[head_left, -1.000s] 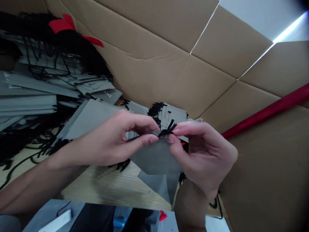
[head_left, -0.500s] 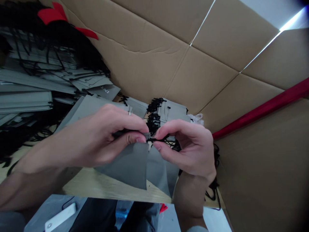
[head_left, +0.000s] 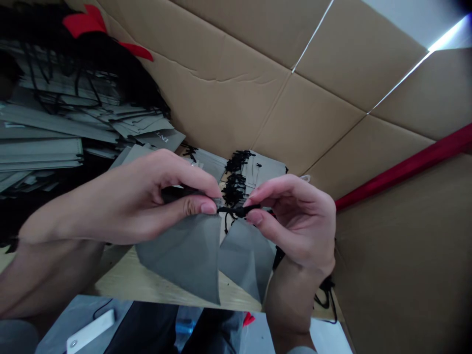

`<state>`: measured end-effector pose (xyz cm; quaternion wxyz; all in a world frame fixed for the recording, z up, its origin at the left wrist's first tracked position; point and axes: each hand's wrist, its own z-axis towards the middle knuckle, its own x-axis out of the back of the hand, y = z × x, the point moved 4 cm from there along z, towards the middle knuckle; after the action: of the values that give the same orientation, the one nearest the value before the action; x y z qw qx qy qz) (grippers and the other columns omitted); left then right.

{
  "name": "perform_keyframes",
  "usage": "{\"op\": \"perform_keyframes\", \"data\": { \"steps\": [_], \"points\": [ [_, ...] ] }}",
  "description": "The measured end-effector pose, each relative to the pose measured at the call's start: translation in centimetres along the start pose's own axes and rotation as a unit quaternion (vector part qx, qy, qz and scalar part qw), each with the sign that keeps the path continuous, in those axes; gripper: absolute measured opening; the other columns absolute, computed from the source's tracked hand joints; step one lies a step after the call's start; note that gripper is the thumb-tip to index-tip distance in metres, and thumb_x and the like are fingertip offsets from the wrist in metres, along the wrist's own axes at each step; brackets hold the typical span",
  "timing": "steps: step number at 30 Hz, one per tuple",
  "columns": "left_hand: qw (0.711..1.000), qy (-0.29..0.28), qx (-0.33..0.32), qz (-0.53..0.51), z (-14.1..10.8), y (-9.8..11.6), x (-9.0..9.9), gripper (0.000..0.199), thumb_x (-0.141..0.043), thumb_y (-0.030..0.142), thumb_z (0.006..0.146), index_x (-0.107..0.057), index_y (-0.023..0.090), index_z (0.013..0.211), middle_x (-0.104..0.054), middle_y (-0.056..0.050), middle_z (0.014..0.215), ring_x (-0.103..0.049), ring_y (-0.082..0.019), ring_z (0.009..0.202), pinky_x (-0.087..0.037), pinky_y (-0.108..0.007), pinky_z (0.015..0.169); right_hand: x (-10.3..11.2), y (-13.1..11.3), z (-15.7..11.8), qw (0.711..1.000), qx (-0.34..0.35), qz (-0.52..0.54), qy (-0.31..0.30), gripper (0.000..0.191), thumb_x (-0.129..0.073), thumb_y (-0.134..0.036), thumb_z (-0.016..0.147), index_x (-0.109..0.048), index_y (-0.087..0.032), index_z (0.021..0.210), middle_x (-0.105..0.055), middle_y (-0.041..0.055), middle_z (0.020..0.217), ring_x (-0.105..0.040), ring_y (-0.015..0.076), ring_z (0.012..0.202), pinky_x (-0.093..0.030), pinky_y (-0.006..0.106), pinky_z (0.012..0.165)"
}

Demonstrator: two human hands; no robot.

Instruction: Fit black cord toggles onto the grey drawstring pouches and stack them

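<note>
My left hand [head_left: 173, 196] pinches the top edge of a grey pouch [head_left: 188, 255] between thumb and forefinger; the pouch hangs below it over the table. A black cord [head_left: 232, 210] with a knot runs from that edge to my right hand [head_left: 291, 221], whose thumb and forefinger are closed on its end. The cord is stretched level between the two hands. Behind and below my right hand lies another grey piece [head_left: 245, 260] on the wooden table [head_left: 155, 282].
Stacked grey pouches [head_left: 40, 152] with black cords fill the left side, a red strip [head_left: 84, 22] on top. More pouches [head_left: 267, 167] lie against the cardboard wall [head_left: 221, 98]. A dark red band [head_left: 405, 169] crosses the right. A white device [head_left: 90, 332] is below the table.
My hands have moved slightly apart, and more of the black cord and its knot shows between them. The held pouch has shifted a little left and down.
</note>
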<state>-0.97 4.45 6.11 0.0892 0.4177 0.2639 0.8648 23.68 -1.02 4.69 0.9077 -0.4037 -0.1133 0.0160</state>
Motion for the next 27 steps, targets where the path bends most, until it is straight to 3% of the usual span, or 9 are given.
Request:
{"op": "perform_keyframes", "data": {
  "steps": [5,13,19,24,27],
  "points": [
    [1.0,0.011,-0.002,-0.001,0.1,-0.1,0.1,0.03,-0.066,0.029,0.122,-0.082,0.023,0.097,-0.063,0.006,0.068,-0.051,-0.009,0.057,-0.042,-0.02,0.052,0.1,-0.1,-0.3,0.999,-0.009,-0.033,-0.017,0.038,-0.1,-0.007,0.094,-0.091,-0.029,0.125,-0.091,0.0021,0.108,-0.089,0.019,0.092,-0.08,0.027,0.085],
    [0.999,-0.025,0.014,-0.017,0.0,-0.6,0.2,0.029,-0.069,0.031,0.12,-0.08,0.024,0.093,-0.065,0.004,0.068,-0.053,-0.011,0.057,-0.042,-0.024,0.053,0.3,-0.5,-0.1,0.998,-0.017,-0.059,-0.011,0.033,-0.092,-0.004,0.098,-0.093,-0.03,0.119,-0.089,-0.0001,0.103,-0.086,0.0148,0.086,-0.077,0.023,0.081],
    [0.999,-0.036,0.029,-0.016,0.4,-0.1,-0.2,0.035,-0.063,0.027,0.121,-0.079,0.022,0.091,-0.064,0.004,0.067,-0.052,-0.01,0.058,-0.04,-0.023,0.054,-0.6,-0.2,0.2,0.996,0.025,-0.044,-0.078,0.059,-0.108,-0.007,0.085,-0.09,-0.025,0.138,-0.092,0.004,0.112,-0.088,0.0205,0.095,-0.078,0.029,0.079],
    [0.999,-0.034,0.009,-0.02,0.4,0.1,-0.3,0.029,-0.063,0.021,0.12,-0.082,0.024,0.098,-0.072,0.006,0.073,-0.058,-0.008,0.061,-0.044,-0.02,0.058,-1.2,-0.2,0.4,0.991,0.068,-0.088,-0.078,0.029,-0.103,-0.01,0.094,-0.092,-0.028,0.115,-0.092,0.0,0.102,-0.086,0.0183,0.085,-0.074,0.033,0.08],
    [0.999,-0.013,-0.02,-0.034,0.2,0.1,-0.1,0.021,-0.069,0.021,0.118,-0.084,0.024,0.104,-0.077,0.006,0.078,-0.061,-0.007,0.061,-0.045,-0.019,0.056,-1.3,0.4,0.6,0.993,0.058,-0.072,-0.076,0.024,-0.104,-0.017,0.097,-0.092,-0.031,0.112,-0.091,-0.0016,0.096,-0.085,0.0189,0.081,-0.073,0.034,0.073]
  ]
}}
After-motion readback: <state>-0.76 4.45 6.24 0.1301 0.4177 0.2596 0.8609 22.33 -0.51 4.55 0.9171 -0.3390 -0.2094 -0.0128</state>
